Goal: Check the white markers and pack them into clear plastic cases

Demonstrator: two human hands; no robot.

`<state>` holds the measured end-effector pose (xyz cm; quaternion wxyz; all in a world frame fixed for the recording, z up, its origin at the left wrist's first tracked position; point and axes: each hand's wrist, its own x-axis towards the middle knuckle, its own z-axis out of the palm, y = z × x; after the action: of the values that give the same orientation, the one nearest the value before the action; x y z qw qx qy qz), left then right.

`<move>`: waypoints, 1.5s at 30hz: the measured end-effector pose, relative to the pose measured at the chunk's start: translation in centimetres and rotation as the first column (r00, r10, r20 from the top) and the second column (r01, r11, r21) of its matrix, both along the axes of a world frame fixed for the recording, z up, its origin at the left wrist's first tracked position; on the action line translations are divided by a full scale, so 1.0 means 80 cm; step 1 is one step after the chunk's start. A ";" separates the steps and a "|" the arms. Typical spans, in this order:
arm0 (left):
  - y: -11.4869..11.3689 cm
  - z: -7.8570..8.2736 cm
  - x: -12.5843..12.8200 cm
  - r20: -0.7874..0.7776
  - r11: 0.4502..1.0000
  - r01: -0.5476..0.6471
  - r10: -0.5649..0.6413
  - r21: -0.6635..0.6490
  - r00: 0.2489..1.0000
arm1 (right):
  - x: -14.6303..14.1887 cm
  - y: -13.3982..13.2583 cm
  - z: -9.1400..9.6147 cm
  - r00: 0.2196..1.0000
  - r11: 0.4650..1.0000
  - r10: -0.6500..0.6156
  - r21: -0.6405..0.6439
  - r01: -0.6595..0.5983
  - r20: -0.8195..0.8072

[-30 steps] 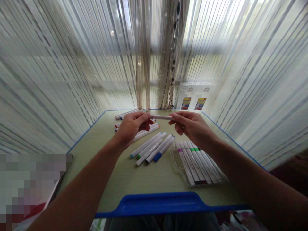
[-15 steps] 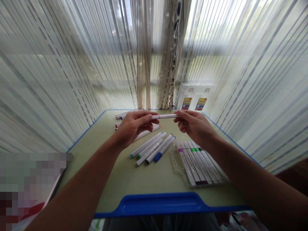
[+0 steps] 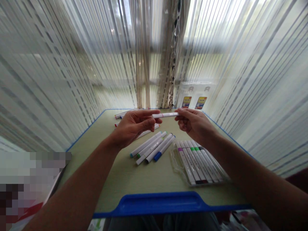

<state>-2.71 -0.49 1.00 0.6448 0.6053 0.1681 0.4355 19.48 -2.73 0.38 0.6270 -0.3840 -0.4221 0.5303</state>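
Note the change at your left hand (image 3: 136, 125): its fingers gripped the near-left end of the white-barrelled marker with a thin pink band (image 3: 169, 115) half a second ago; thumb and index finger are now parted around that end, leaving it exposed. Contact there cannot be confirmed. Your right hand (image 3: 193, 122) holds the opposite end, its fingers closed in a pinch between thumb and index finger. In effect, the right hand now appears to carry most of the hold. The marker lies roughly level, raised above the far part of the pale green tabletop with blue edging (image 3: 115, 179).

Count the items as follows:
- Held marker: one.
- Loose white markers with coloured ends (image 3: 156, 148), fanned at the centre: five, one with a blue cap.
- White marker with an orange end (image 3: 150, 131), behind them: one, partly covered by your left hand.
- White markers at the far left (image 3: 125, 113): several; your left hand prevents an exact count.
- Transparent plastic case (image 3: 181, 170), lying below your right hand: one.
- White markers in the case (image 3: 192, 160): at least six, two green-banded, one purple-banded.
- Yellow-and-blue labels (image 3: 186, 102), on transparent packaging at the back (image 3: 199, 86): two.
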 end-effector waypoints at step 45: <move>0.002 0.000 -0.001 -0.050 0.997 -0.065 0.063 -0.044 0.997 | -0.005 -0.007 0.002 0.990 0.980 -0.070 0.194 0.046 0.120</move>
<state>-2.82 -0.37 0.97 0.6398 0.5952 0.2131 0.4371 19.07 -3.31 0.57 0.6483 -0.3672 -0.4981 0.4436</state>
